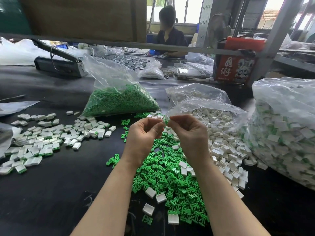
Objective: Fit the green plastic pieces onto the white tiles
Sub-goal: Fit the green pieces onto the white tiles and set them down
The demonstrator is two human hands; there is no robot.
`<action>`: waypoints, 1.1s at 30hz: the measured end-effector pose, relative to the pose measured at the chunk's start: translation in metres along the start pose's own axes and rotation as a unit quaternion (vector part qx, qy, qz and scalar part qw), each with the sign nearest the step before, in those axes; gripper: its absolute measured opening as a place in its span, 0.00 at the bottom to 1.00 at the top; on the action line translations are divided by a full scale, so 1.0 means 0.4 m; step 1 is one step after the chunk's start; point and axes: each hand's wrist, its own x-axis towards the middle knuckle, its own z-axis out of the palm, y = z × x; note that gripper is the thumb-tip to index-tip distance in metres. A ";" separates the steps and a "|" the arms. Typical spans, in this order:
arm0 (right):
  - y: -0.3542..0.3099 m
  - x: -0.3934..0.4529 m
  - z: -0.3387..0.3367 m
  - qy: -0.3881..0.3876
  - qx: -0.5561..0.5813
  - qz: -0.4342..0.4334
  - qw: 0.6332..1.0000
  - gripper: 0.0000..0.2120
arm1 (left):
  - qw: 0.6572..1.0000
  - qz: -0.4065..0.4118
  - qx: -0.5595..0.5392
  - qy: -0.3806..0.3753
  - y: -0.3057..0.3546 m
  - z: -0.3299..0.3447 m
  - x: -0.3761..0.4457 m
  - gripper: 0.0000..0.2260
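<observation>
Clearly the loose green plastic pieces (pixel 172 183) and white tiles (pixel 226 155) nearest on the dark surface (pixel 56 193) look light, stiff and small, best pinched by their edges; above them, left hand (pixel 143 133) and right hand (pixel 189 132) together pinch one tile (pixel 165 123), mostly hidden by fingertips

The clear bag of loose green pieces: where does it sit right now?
In the head view the bag of green pieces stands on the black table left of centre, beyond both raised hands, with the scattered assembled tiles to its near left.
</observation>
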 end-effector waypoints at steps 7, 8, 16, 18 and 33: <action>0.007 0.000 0.002 -0.010 -0.029 -0.022 0.999 0.06 | 1.000 0.006 0.012 0.012 0.002 -0.005 0.001 0.04; 0.007 0.001 0.001 -0.015 -0.032 -0.023 0.999 0.06 | 1.000 0.008 0.013 0.013 0.004 -0.006 0.001 0.04; 0.008 -0.001 -0.004 -0.060 -0.136 0.029 0.988 0.05 | 0.999 0.019 0.040 -0.002 0.012 -0.006 -0.005 0.02; 0.011 -0.002 -0.002 -0.091 -0.200 0.023 0.975 0.10 | 0.999 0.021 0.048 -0.009 0.011 -0.006 -0.004 0.02; 0.026 -0.005 0.009 -0.111 -0.144 0.066 0.981 0.19 | 0.984 -0.077 0.110 -0.121 0.009 0.004 -0.016 0.12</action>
